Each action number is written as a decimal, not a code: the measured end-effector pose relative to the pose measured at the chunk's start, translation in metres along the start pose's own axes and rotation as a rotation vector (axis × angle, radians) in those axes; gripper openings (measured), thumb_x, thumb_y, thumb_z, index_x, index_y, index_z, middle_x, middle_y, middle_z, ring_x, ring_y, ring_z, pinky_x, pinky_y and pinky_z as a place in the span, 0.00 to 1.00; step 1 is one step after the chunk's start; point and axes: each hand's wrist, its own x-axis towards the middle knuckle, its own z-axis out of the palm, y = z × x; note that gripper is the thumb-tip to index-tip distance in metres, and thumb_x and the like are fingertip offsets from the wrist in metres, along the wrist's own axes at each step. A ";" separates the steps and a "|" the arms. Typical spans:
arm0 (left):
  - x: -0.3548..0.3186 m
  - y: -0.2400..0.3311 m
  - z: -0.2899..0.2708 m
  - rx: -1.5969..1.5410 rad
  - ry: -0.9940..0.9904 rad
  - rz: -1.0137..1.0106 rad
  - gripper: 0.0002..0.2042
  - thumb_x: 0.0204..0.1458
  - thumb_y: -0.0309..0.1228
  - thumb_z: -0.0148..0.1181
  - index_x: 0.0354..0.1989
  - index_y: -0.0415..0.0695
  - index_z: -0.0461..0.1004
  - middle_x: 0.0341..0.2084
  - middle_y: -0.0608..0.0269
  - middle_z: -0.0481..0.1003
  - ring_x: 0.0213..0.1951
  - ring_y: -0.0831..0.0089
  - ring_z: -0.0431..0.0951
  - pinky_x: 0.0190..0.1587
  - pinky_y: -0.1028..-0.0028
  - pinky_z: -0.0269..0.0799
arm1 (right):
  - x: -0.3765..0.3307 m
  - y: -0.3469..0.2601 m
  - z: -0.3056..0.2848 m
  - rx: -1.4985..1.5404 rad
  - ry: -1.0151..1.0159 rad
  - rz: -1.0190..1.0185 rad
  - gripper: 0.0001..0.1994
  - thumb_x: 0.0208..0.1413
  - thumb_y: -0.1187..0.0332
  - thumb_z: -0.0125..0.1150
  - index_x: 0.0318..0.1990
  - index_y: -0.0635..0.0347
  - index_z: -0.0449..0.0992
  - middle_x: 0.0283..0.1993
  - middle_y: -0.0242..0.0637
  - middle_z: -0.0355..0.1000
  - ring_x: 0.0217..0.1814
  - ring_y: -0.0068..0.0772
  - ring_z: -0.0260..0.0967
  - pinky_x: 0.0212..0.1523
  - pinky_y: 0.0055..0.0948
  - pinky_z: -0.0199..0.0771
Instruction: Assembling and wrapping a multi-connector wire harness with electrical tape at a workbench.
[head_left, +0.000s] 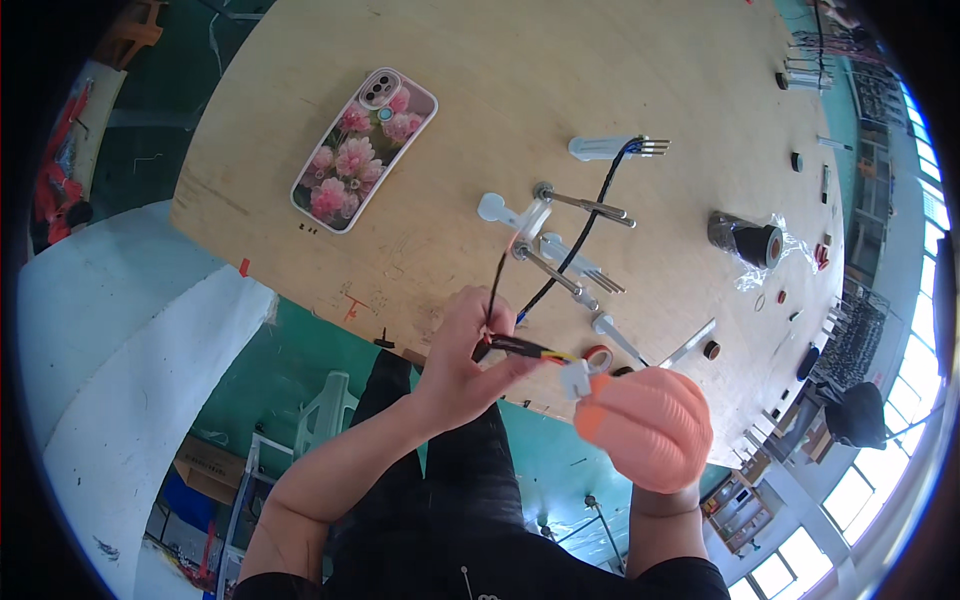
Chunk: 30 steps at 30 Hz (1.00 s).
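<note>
Wire bundle sits pinched in our left hand fingers just off the worktop edge, steadying it while our gloved right hand grips its white connector.

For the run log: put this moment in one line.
left hand: bare, pinching cable bundle | right hand: orange glove, at white connector | cable runs over pegs on wooden board | phone on board

One floral-cased phone, one black tape roll in clear wrap, two steel pegs, four white plastic forked holders, one black cable bundle, two hands.
</note>
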 end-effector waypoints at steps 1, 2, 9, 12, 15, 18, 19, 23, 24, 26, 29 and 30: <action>0.005 -0.001 0.001 -0.007 -0.004 0.004 0.09 0.52 0.24 0.60 0.32 0.42 0.63 0.29 0.67 0.65 0.31 0.78 0.63 0.34 0.77 0.60 | -0.006 0.001 0.002 0.069 -0.019 0.120 0.11 0.34 0.84 0.65 0.28 0.61 0.76 0.31 0.37 0.75 0.32 0.36 0.73 0.32 0.26 0.71; 0.010 -0.003 0.001 -0.003 -0.013 0.127 0.08 0.54 0.25 0.58 0.31 0.43 0.62 0.27 0.68 0.64 0.30 0.78 0.62 0.33 0.77 0.59 | -0.009 0.007 0.008 0.164 0.077 0.299 0.11 0.34 0.84 0.66 0.27 0.61 0.76 0.31 0.38 0.75 0.31 0.35 0.73 0.32 0.26 0.72; 0.017 0.013 0.007 -0.437 0.094 -0.127 0.11 0.61 0.31 0.51 0.27 0.44 0.63 0.23 0.67 0.64 0.28 0.79 0.63 0.32 0.78 0.60 | 0.005 0.000 0.000 0.064 -0.010 -0.092 0.12 0.37 0.85 0.65 0.31 0.62 0.75 0.34 0.40 0.75 0.32 0.34 0.74 0.34 0.27 0.74; 0.011 0.010 0.005 -0.256 0.054 0.128 0.11 0.62 0.30 0.50 0.26 0.40 0.67 0.31 0.61 0.67 0.31 0.77 0.68 0.35 0.77 0.65 | 0.003 0.022 -0.001 0.162 -0.016 0.247 0.11 0.45 0.85 0.63 0.37 0.63 0.74 0.36 0.37 0.75 0.33 0.27 0.73 0.33 0.24 0.75; 0.005 0.005 0.003 -0.277 -0.036 0.125 0.08 0.58 0.24 0.53 0.26 0.37 0.71 0.39 0.57 0.67 0.31 0.76 0.71 0.35 0.78 0.68 | 0.019 0.050 0.014 0.268 0.203 0.465 0.12 0.48 0.85 0.61 0.40 0.64 0.73 0.36 0.35 0.74 0.32 0.21 0.71 0.30 0.19 0.73; 0.006 0.000 0.014 -0.096 0.199 -0.041 0.02 0.48 0.16 0.56 0.28 0.36 0.71 0.40 0.57 0.70 0.23 0.76 0.70 0.29 0.80 0.66 | 0.041 0.066 0.023 0.432 0.294 0.546 0.12 0.48 0.85 0.60 0.40 0.65 0.72 0.36 0.35 0.74 0.32 0.18 0.70 0.28 0.16 0.72; 0.007 0.002 0.013 -0.103 0.198 -0.043 0.02 0.48 0.16 0.56 0.28 0.36 0.71 0.40 0.57 0.70 0.23 0.76 0.70 0.29 0.80 0.66 | 0.046 0.069 0.026 0.509 0.271 0.584 0.11 0.48 0.85 0.60 0.40 0.65 0.73 0.35 0.35 0.74 0.31 0.17 0.70 0.27 0.15 0.71; 0.011 0.004 0.013 0.072 0.161 0.017 0.06 0.47 0.19 0.61 0.24 0.35 0.68 0.23 0.60 0.70 0.21 0.76 0.68 0.22 0.77 0.60 | 0.060 0.073 0.020 0.597 0.189 0.767 0.09 0.51 0.80 0.60 0.40 0.65 0.74 0.35 0.35 0.74 0.27 0.15 0.66 0.22 0.14 0.66; 0.010 0.004 0.013 0.090 0.157 0.009 0.08 0.47 0.20 0.62 0.23 0.35 0.67 0.22 0.59 0.69 0.21 0.75 0.68 0.22 0.76 0.60 | 0.063 0.077 0.019 0.596 0.185 0.766 0.09 0.51 0.80 0.60 0.40 0.65 0.74 0.35 0.35 0.74 0.27 0.15 0.66 0.22 0.14 0.66; 0.010 -0.001 0.012 0.107 0.155 0.000 0.09 0.47 0.20 0.62 0.22 0.35 0.66 0.21 0.59 0.68 0.21 0.75 0.68 0.22 0.75 0.60 | 0.068 0.087 0.018 0.674 0.055 0.863 0.07 0.55 0.73 0.58 0.41 0.64 0.74 0.32 0.34 0.73 0.24 0.14 0.63 0.21 0.14 0.63; 0.012 -0.023 0.013 0.218 0.133 0.018 0.09 0.48 0.20 0.62 0.22 0.35 0.66 0.21 0.60 0.68 0.20 0.74 0.67 0.22 0.76 0.60 | 0.069 0.109 0.026 0.788 -0.029 0.854 0.08 0.59 0.71 0.52 0.41 0.64 0.74 0.28 0.32 0.71 0.22 0.15 0.61 0.20 0.15 0.60; 0.013 -0.032 0.009 0.181 0.109 -0.033 0.06 0.48 0.19 0.59 0.24 0.35 0.67 0.24 0.60 0.69 0.24 0.75 0.69 0.27 0.77 0.63 | 0.070 0.106 0.029 0.799 -0.036 0.849 0.08 0.59 0.71 0.52 0.41 0.64 0.74 0.28 0.32 0.71 0.22 0.15 0.61 0.20 0.15 0.60</action>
